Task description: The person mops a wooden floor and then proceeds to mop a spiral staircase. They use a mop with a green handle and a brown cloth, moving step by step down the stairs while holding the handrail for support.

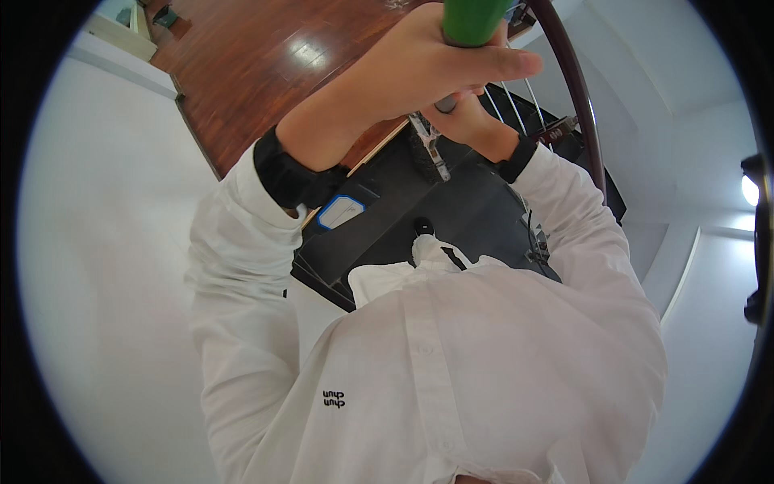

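Observation:
My left hand (426,66) is closed around a green handle (474,21) that rises past the top edge, its thumb lying across the front. Just below and to the right, my right hand (474,124) wraps round a grey shaft (446,104). Whether the green and grey parts are one piece is hidden by my fingers. Beneath the hands, a brush head (429,148) with dark bristles and a pale back is over the black steps; its join to the shaft is not visible. Both wrists have black bands.
Black stair steps (423,199) lie below me, with a black shoe tip (424,226) and a blue-edged white label (340,212). At right are a dark red handrail (580,91), metal balusters and a black cable (531,233). Wooden floor (260,60) spreads beyond, beside a white wall (115,181).

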Demonstrator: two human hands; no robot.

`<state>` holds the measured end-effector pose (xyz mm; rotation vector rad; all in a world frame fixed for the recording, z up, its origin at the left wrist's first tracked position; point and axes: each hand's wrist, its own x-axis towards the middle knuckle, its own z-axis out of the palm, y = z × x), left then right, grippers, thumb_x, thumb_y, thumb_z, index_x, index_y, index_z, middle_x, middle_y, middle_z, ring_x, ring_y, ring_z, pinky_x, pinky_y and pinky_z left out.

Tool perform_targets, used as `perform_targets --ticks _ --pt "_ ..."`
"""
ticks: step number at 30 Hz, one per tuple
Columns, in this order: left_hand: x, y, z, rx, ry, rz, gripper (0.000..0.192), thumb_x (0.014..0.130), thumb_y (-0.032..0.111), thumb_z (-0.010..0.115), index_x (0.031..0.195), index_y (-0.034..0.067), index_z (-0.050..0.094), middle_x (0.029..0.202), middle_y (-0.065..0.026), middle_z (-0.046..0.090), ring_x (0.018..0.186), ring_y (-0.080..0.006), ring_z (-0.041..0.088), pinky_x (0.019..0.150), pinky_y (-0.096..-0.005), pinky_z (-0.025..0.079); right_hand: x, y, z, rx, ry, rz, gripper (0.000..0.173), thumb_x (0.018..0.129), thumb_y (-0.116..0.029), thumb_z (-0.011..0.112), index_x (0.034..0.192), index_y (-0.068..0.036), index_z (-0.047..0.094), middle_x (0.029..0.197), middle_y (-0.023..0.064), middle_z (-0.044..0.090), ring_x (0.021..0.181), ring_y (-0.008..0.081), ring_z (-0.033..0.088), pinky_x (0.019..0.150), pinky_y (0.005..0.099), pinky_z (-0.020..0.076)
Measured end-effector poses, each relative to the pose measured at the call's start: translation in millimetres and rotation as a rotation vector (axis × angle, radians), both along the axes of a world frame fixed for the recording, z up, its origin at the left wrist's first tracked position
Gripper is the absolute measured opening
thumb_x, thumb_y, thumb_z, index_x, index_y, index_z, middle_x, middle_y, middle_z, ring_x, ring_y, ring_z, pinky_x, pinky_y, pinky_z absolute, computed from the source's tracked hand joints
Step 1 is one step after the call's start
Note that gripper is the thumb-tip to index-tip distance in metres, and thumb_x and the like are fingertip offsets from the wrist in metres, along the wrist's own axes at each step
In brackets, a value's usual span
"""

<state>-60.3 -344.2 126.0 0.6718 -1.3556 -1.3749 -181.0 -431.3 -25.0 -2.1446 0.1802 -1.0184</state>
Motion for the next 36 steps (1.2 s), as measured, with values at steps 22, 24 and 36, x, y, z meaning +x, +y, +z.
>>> perform_targets --ticks 22,24,36 --pt "-28.0 -148.0 -159.4 -0.162 0.104 0.434 0.030 0.089 0.005 0.057 0.063 0.009 0.043 0.056 0.0026 0.041 0.055 -0.0084 0.043 0.059 -0.0255 0.039 -28.1 -177.4 -131.5 -0.095 0.289 -0.176 0.020 0.086 -0.022 0.067 0.095 -0.004 0.064 0.073 0.0177 0.064 0.066 0.0363 0.062 0.063 0.0402 0.0491" --pt "-29.6 -150.5 -169.6 -0.161 0.046 0.406 0.030 0.090 0.006 0.055 0.063 0.010 0.044 0.057 0.0030 0.041 0.056 -0.0088 0.043 0.060 -0.0256 0.037 -30.8 -183.4 -141.0 -0.112 0.270 -0.189 0.021 0.084 -0.020 0.067 0.099 -0.006 0.064 0.076 0.0184 0.065 0.071 0.0384 0.064 0.063 0.0413 0.0496" --pt "36.6 -87.8 -225.2 -0.257 0.192 0.447 0.025 0.089 0.009 0.060 0.066 0.006 0.051 0.060 0.0017 0.049 0.056 -0.0067 0.046 0.053 -0.0239 0.037 30.0 -114.6 -172.5 -0.150 0.209 -0.258 0.017 0.079 -0.015 0.068 0.094 -0.012 0.060 0.080 0.0179 0.064 0.080 0.0426 0.060 0.065 0.0475 0.0496"
